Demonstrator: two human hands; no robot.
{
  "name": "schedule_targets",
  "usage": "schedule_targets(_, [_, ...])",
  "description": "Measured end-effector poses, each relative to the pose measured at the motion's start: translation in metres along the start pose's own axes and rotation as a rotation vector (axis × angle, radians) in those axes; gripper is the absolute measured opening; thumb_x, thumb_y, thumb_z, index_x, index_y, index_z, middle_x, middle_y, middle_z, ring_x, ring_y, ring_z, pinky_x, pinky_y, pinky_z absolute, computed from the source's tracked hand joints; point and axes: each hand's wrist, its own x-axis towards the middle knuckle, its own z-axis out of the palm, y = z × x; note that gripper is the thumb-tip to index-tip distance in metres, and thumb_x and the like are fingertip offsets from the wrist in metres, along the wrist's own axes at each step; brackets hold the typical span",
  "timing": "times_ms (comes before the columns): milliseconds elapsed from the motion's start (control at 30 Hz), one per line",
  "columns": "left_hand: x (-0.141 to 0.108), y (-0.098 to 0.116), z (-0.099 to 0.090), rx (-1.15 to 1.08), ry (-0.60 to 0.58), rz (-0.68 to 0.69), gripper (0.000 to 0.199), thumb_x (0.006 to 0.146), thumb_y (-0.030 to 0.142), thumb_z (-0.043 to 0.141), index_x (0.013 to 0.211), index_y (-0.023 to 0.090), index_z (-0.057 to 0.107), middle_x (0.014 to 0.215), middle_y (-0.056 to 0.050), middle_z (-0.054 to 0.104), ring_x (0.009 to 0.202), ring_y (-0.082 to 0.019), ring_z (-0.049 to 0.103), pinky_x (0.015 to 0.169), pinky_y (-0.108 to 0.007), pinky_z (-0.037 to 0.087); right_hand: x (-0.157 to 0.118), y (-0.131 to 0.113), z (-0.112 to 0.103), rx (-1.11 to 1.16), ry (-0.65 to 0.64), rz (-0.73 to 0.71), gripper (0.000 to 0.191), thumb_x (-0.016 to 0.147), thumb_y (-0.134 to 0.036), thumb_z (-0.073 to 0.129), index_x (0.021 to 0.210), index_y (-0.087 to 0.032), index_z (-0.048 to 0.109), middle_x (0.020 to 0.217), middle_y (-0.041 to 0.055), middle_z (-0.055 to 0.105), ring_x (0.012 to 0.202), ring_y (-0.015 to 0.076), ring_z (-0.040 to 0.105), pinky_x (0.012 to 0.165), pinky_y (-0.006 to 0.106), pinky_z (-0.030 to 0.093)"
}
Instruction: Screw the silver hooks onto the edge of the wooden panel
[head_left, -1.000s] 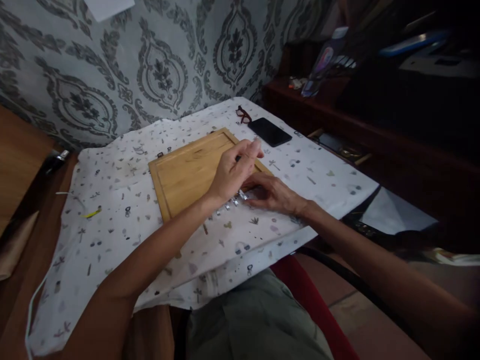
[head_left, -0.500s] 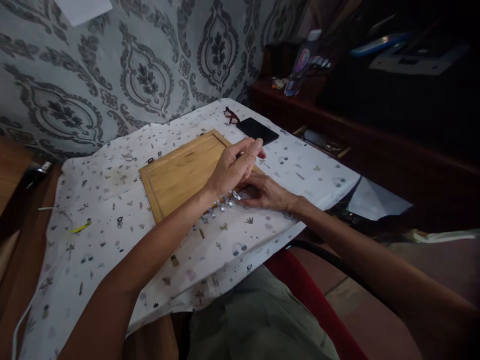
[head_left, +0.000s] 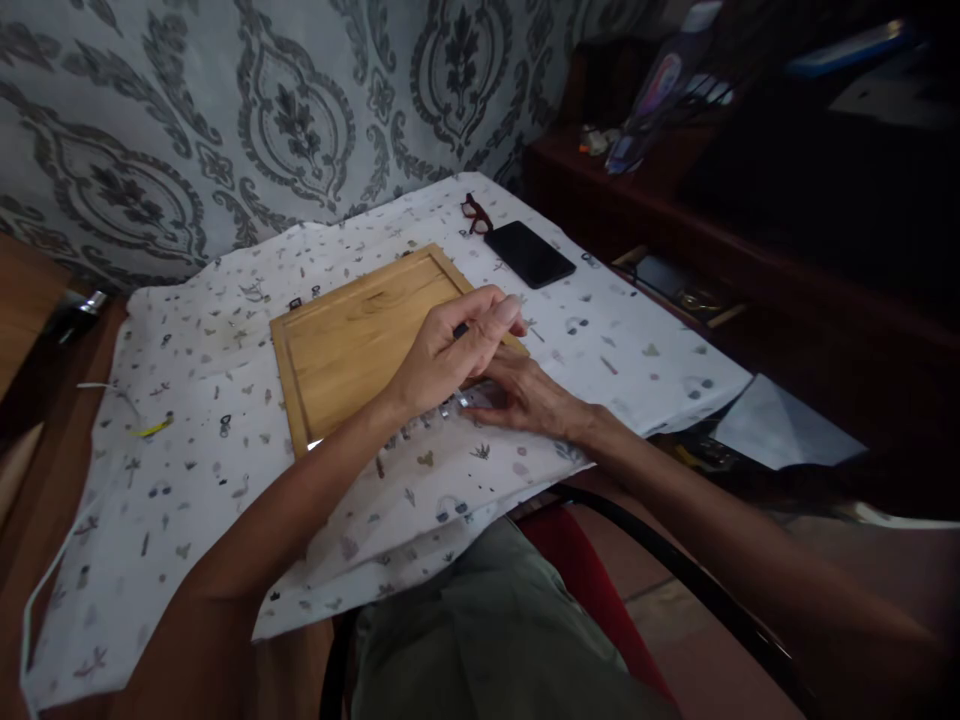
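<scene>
Near the centre of the frame, the left hand (head_left: 461,345) is half curled, with a dark bit showing between thumb and fingers; whether it grips anything I cannot tell. The right hand (head_left: 529,395) bends just below it, its grip hidden. Small metal pieces (head_left: 454,407) sit beside them, along the near edge of the wooden board (head_left: 352,335), left of centre on the cloth-covered surface (head_left: 622,365). Beyond, right of upper centre, lie a phone (head_left: 529,254) and glasses (head_left: 475,215); a bottle (head_left: 660,90) stands upper right.

Bare left hand (head_left: 456,348): it's curling, partly hiding the right!
Bare right hand (head_left: 529,398): lying lower, thumb extending.
Bare forearms (head_left: 330,468): slanting inward.
</scene>
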Motion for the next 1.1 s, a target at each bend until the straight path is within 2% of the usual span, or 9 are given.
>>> schedule_targets(333, [0.000,0.001,-0.005,-0.106,0.012,-0.030,0.043,0.096,0.058,0.054,0.078,0.020,0.063,0.049,0.007,0.037,0.044,-0.008,0.031,0.049,-0.026,0.034,0.001,0.000,0.000,0.009,-0.011,0.018,0.031,0.090,-0.036,0.068,0.116,-0.018,0.066,0.111,0.0120,0.071,0.112,0.0304,0.064,0.097,0.051,0.053])
schedule_targets(700, [0.005,0.002,-0.006,-0.209,0.065,-0.090,0.042,0.093,0.052,0.062,0.068,0.019,0.062,0.046,0.005,0.042,0.046,-0.008,0.042,0.045,-0.022,0.035,0.003,-0.001,-0.004,-0.017,-0.084,0.039,0.037,0.091,-0.035,0.065,0.122,-0.016,0.066,0.111,0.0135,0.069,0.111,0.0319,0.062,0.094,0.052,0.054])
schedule_targets(1100, [0.005,0.002,-0.006,-0.163,0.064,-0.068,0.048,0.093,0.058,0.058,0.064,0.020,0.057,0.048,0.004,0.040,0.048,-0.009,0.042,0.045,-0.024,0.031,0.010,0.000,-0.012,-0.053,-0.156,0.002,0.034,0.091,-0.036,0.068,0.117,-0.015,0.067,0.107,0.0126,0.070,0.101,0.0288,0.064,0.091,0.048,0.054])
